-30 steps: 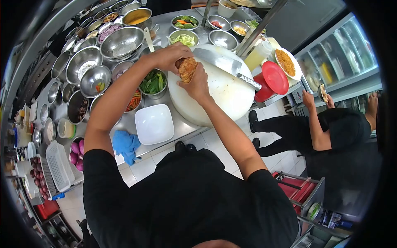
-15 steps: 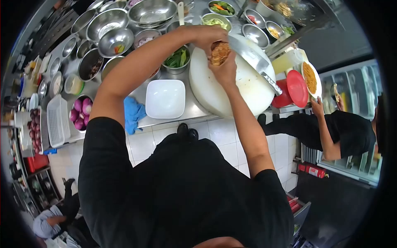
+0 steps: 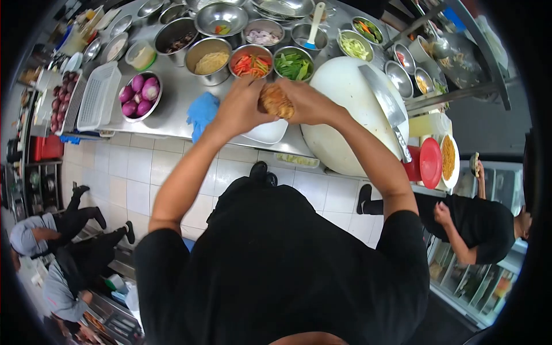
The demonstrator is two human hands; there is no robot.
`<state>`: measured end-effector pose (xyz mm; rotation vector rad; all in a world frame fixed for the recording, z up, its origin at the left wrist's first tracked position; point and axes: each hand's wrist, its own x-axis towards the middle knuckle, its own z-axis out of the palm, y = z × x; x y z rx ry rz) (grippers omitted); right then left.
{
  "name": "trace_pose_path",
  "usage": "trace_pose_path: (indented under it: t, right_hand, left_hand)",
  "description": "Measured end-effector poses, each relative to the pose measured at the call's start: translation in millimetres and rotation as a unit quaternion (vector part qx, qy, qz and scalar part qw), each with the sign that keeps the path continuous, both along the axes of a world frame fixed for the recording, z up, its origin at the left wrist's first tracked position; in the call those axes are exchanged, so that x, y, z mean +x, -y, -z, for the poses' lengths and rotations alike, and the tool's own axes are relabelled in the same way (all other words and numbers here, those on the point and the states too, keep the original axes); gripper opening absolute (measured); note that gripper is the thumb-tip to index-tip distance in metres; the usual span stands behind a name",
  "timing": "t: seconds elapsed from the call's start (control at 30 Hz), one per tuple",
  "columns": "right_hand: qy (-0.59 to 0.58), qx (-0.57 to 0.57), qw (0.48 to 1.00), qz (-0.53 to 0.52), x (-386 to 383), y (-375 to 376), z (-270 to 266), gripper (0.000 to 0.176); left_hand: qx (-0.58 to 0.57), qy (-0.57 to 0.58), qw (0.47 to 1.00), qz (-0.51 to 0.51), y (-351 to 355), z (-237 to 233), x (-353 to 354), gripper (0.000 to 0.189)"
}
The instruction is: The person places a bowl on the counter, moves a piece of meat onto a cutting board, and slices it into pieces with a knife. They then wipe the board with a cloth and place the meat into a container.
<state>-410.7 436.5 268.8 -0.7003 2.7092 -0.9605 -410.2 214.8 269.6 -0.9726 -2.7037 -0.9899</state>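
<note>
Between my left hand (image 3: 244, 106) and my right hand (image 3: 310, 102) is a piece of browned, crisp-looking fried food (image 3: 276, 102), its exact kind not clear. The fingers of both hands are closed around its sides. It is held above a white square bowl (image 3: 267, 133), which my hands and forearms partly cover. To the right lies a thick round white cutting board (image 3: 328, 86), with a cleaver (image 3: 382, 95) resting on it. Behind my hands stand metal bowls of sliced red peppers (image 3: 251, 62) and cut green vegetables (image 3: 293, 66).
A blue cloth (image 3: 202, 112) hangs at the counter edge. Left are a bowl of purple onions (image 3: 140, 96) and a white plastic basket (image 3: 99, 95). A red container (image 3: 430, 163) stands right of the board, near another person (image 3: 471, 221). Two people (image 3: 69, 282) are at lower left.
Both hands have moved left with the fried food, from above the cutting board to above the white bowl. The view has shifted left. The co-worker's hand has left the plate at right.
</note>
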Motion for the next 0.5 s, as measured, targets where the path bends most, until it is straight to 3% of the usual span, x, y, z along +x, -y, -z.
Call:
trace_pose_path:
  t: [0.07,0.17,0.27,0.37,0.5]
  right_hand:
    - [0.025,0.131,0.982,-0.131,-16,18,18,0.063]
    - [0.005,0.202,0.958,-0.201,-31,37,43,0.061]
    - [0.012,0.217,0.953,-0.212,-33,42,53,0.058]
    - [0.003,0.196,0.956,-0.218,-32,40,71,0.058]
    - [-0.01,0.163,0.965,-0.206,-29,40,69,0.059]
  left_hand:
    - [0.021,0.026,0.998,-0.057,14,44,17,0.076]
    - [0.06,0.047,0.988,-0.131,17,93,31,0.077]
    - [0.074,0.024,0.985,-0.157,14,101,36,0.073]
    - [0.012,0.04,0.986,-0.163,9,99,38,0.068]
    - [-0.011,0.071,0.984,-0.161,10,97,36,0.075]
